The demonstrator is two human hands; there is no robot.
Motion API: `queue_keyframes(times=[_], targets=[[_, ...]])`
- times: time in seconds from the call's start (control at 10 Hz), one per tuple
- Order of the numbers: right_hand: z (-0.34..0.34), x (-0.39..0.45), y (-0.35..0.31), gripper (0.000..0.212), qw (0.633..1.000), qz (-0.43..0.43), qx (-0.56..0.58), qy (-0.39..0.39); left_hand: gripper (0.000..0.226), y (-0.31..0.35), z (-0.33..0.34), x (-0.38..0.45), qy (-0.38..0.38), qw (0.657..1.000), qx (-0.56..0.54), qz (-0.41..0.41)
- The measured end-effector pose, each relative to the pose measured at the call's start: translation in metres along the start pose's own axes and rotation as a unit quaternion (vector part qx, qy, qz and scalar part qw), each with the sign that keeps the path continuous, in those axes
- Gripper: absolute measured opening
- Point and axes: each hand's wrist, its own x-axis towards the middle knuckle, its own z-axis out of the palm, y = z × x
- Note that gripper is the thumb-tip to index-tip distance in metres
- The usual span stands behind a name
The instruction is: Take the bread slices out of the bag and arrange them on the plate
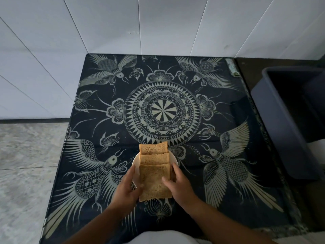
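Observation:
Three brown bread slices lie in an overlapping row on a small white plate (135, 162) near the table's front edge. The far slice (153, 148) and the middle slice (154, 158) rest flat. The nearest slice (153, 182) is the largest in view and overhangs the plate toward me. My left hand (127, 189) grips its left edge, thumb on top. My right hand (177, 184) holds its right edge, fingers curled along the side. No bread bag is in view.
The table (158, 111) is covered by a dark cloth with a pale mandala and bird pattern. A dark grey plastic bin (288, 120) stands to the right. White tiled walls rise behind, and a grey floor lies to the left.

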Motion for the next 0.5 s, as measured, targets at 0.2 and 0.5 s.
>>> queue_keyframes(times=[0.2, 0.5], targets=[[0.0013, -0.0090, 0.0134, 0.057, 0.993, -0.003, -0.087, 0.080, 0.074, 0.0005, 0.0075, -0.0105, 0.003, 0.996, 0.085, -0.001], [-0.0015, -0.0091, 0.0072, 0.077, 0.991, 0.002, -0.130, 0.033, 0.090, 0.0055, 0.0001, -0.0070, -0.041, 0.992, 0.122, -0.006]])
